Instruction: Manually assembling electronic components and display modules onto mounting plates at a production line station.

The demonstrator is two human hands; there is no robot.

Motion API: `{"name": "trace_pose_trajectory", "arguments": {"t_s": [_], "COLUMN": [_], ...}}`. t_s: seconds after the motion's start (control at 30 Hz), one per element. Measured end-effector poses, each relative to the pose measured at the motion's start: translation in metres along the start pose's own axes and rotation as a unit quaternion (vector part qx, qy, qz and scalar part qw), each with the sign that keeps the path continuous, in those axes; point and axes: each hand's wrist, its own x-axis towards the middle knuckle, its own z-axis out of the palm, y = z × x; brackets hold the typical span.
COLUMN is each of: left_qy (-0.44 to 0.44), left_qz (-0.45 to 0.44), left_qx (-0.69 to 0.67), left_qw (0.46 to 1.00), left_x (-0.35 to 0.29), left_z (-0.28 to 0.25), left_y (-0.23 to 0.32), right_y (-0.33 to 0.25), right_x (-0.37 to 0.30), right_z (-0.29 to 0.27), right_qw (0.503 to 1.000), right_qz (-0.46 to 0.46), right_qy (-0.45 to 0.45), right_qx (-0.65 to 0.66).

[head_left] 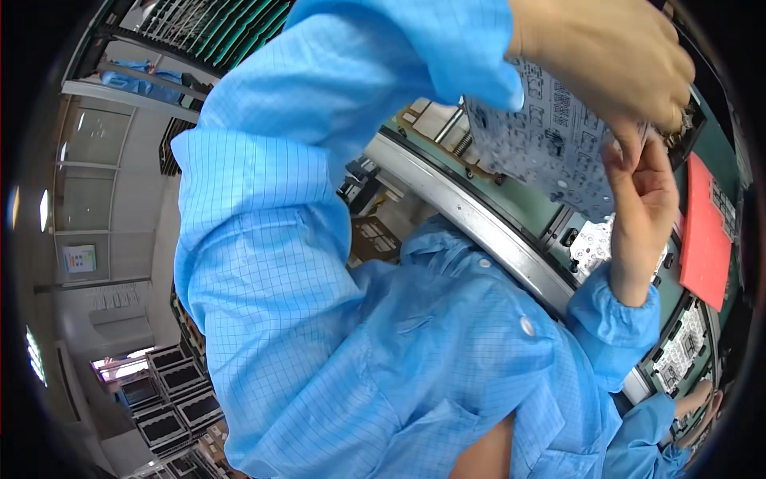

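A thin grey panel printed with a circuit-board pattern is held up, tilted, over a machine's rail. My left hand reaches across the top from the left, its back toward me and its fingers bent down to the panel's right edge. There my right hand pinches with thumb and fingers, close against the left fingertips. The exact grip between the fingertips is partly hidden. Below the panel, beside my right wrist, lies a white circuit board.
A metal rail runs between my body and the green conveyor surface. On the right are a red sheet and a white board panel. Another person's hands show at lower right. Racked green boards stand at upper left, black trays at lower left.
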Motion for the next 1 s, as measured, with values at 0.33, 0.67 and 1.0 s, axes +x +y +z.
{"name": "trace_pose_trajectory", "arguments": {"t_s": [0.33,0.67,1.0], "left_qy": [0.214,0.004,-0.028], "left_qz": [-0.304,-0.606,-0.613], "left_qx": [0.008,-0.187,-0.196], "left_qw": [0.928,0.774,0.765], "left_x": [-0.088,-0.187,-0.185], "left_z": [-0.01,0.036,0.052], "left_y": [0.001,0.204,0.234], "right_y": [0.0,0.031,0.029], "right_x": [0.083,0.174,0.216], "right_z": [-0.031,0.01,0.044], "right_qw": [0.949,0.971,0.984], "right_qz": [-0.041,0.14,0.114], "right_qy": [-0.161,-0.099,-0.064], "right_qx": [-0.269,-0.169,-0.124]}}
